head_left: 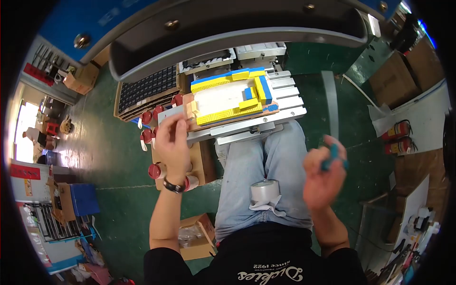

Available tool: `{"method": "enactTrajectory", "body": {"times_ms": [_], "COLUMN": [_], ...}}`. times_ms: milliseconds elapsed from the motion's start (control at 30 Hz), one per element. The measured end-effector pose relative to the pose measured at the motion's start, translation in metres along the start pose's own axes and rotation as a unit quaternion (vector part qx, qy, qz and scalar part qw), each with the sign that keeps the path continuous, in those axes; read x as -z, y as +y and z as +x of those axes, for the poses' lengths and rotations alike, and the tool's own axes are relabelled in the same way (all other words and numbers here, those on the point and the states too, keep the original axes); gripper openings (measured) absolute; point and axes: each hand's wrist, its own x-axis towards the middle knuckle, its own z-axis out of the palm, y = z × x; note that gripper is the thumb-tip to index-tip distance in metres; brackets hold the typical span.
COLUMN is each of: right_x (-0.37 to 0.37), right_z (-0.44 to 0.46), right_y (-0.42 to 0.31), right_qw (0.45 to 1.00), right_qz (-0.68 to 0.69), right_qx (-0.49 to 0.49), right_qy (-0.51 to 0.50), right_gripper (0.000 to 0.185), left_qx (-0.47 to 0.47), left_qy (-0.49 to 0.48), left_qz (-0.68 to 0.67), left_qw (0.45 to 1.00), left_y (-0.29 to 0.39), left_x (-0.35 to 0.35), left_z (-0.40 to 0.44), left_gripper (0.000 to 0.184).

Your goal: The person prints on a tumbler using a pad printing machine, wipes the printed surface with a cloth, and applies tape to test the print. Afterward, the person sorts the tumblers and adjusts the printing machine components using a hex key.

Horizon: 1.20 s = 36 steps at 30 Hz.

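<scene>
My left hand, fingers loosely apart with nothing visible in them, is beside the near left corner of a wooden block. Yellow and blue pieces frame the block's pale top, which rests on a slotted metal fixture over my knees. To the right, my right hand is closed on a small teal tool, blurred by motion. A translucent strip extends beyond its fingertips; whether they touch it is unclear. A tape roll lies on my lap.
Red-capped containers stand left of my legs, near a stacked tray of dark parts. A dark machine edge crosses the top. An open cardboard box is on the floor. Fire extinguishers are at right. Another person is far left.
</scene>
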Motion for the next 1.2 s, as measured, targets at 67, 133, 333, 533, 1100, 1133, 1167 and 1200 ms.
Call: {"method": "enactTrajectory", "body": {"times_ms": [67, 133, 333, 533, 1100, 1133, 1167, 1200], "right_x": [-0.011, -0.023, -0.033, -0.027, -0.051, -0.056, -0.06, -0.062], "right_z": [-0.001, -0.001, -0.006, -0.022, -0.019, -0.018, -0.019, -0.019], "right_y": [-0.031, -0.067, -0.116, -0.107, -0.117, -0.116, -0.116, -0.119], "right_qw": [0.992, 0.983, 0.898, 0.898, 0.915, 0.918, 0.922, 0.923], "right_qz": [0.035, 0.022, -0.044, -0.033, -0.019, -0.003, 0.012, 0.023], "right_qx": [0.122, 0.183, 0.438, 0.435, 0.36, 0.355, 0.347, 0.345], "right_qy": [0.004, 0.009, -0.01, -0.048, -0.178, -0.177, -0.173, -0.17], "right_gripper": [0.045, 0.047, 0.023, 0.029, 0.04, 0.039, 0.039, 0.038], "left_qx": [-0.078, -0.089, 0.077, -0.027, -0.488, -0.486, -0.482, -0.482], "left_qy": [0.028, 0.02, -0.178, -0.203, -0.067, -0.057, -0.049, -0.04], "left_qz": [0.079, 0.066, -0.06, -0.056, -0.16, -0.155, -0.15, -0.15], "left_qw": [0.993, 0.994, 0.979, 0.977, 0.856, 0.858, 0.862, 0.862], "left_y": [0.004, 0.008, 0.028, 0.081, 0.219, 0.214, 0.21, 0.204], "left_x": [-0.005, -0.016, -0.048, -0.025, 0.123, 0.133, 0.144, 0.179], "left_z": [-0.025, -0.07, -0.163, -0.119, 0.041, 0.04, 0.039, 0.03], "left_gripper": [0.018, 0.021, 0.026, 0.027, 0.052, 0.05, 0.048, 0.046]}}
